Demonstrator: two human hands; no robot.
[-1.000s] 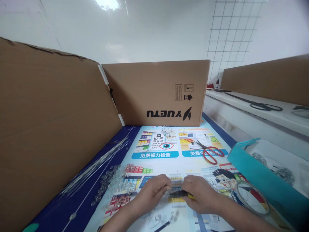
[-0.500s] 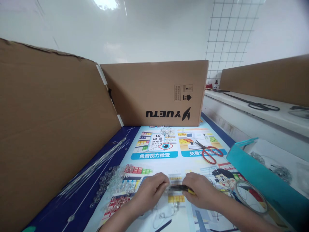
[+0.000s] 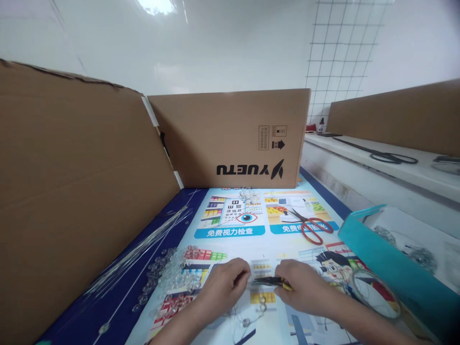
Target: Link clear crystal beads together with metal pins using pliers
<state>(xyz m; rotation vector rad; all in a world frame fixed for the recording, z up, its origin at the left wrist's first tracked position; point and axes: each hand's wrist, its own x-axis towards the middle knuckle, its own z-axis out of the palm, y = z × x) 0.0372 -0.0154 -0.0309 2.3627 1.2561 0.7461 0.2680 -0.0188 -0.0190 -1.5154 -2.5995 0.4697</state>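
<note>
Pliers clamped in right hand, left hand pinching beaded wire, hands angled toward each other, knuckles up

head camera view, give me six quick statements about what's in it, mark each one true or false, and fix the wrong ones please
1. Red-handled scissors lie on the printed sheet. True.
2. The right hand grips the scissors. False: it holds yellow-handled pliers.
3. An open teal box stands at the right of the view. True.
4. The bunch of thin wires lies inside the teal box. False: it lies at the left, on dark blue.
5. The YUETU lettering on the cardboard panel is upside down. True.
6. The main spread of loose clear beads is right of the right hand. False: it is left of the left hand.
</note>
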